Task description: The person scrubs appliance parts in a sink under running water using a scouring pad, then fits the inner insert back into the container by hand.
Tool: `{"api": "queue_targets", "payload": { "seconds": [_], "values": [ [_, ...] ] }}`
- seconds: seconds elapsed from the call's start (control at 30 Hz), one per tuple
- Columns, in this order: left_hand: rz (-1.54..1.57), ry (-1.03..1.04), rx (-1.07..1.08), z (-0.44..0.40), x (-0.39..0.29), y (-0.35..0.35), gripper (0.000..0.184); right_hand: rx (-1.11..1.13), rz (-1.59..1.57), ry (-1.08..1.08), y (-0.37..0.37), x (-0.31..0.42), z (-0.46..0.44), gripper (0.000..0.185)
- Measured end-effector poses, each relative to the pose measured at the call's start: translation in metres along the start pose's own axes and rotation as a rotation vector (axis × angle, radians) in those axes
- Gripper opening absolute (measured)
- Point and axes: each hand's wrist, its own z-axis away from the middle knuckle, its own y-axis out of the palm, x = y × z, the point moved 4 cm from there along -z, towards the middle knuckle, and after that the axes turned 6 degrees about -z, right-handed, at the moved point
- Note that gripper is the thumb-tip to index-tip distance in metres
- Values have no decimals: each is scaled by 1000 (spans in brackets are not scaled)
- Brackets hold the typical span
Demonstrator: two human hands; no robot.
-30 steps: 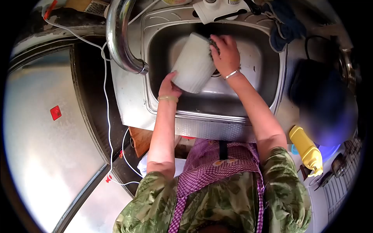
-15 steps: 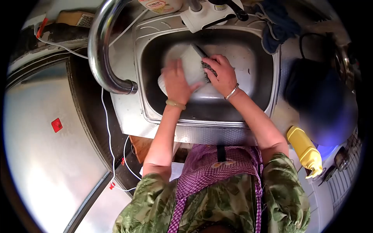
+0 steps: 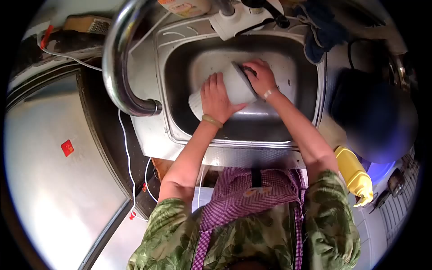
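In the metal sink [image 3: 288, 143] a pale, whitish cylindrical container [image 3: 238, 90] lies on its side, its dark-edged opening facing right. My left hand [image 3: 217, 98] rests on top of it with the fingers spread and the thumb stretched to the right. At the opening is my right hand [image 3: 261, 80], its fingers curled at the rim and partly inside. A dark scrubber showed in that hand earlier; now it is hidden by the fingers and rim.
The curved metal faucet [image 3: 110, 67] hangs over the sink's left side. Behind the sink sits a white fixture [image 3: 225, 26]. Blue gloves [image 3: 317, 33] lie at the back right corner. A yellow bottle [image 3: 353, 173] stands at the right.
My left hand has gone from the container's lower end to its top. The container has tipped onto its side, and my right hand has moved to its opening.
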Motion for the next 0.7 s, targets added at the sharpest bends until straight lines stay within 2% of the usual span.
{"api": "queue_targets", "payload": {
  "seconds": [0.07,0.17,0.27,0.33,0.43,0.47,0.53,0.6,0.7],
  "values": [
    [-33,-2,36,-6,1,6,122,-94,161,-219,-39,63,20,20],
    [-88,84,7,-4,1,6,123,-79,126,-218,-23,19,20,21],
    [-26,93,37,-7,5,1,124,3,-349,184,17,-81,-7,26],
    [-53,82,39,1,14,2,125,1,-430,92,7,-69,-10,30],
    [-139,114,1,2,20,5,125,135,-888,458,-31,-8,10,37],
    [-175,124,-18,3,19,5,125,108,-610,272,-22,-14,26,36],
    [-154,130,-22,3,15,3,126,10,-274,94,-19,16,50,35],
    [-154,136,-36,1,16,1,126,-139,-167,110,-25,76,64,34],
    [-116,41,50,-4,14,3,126,-222,-127,126,-2,57,58,35]
  ]
}}
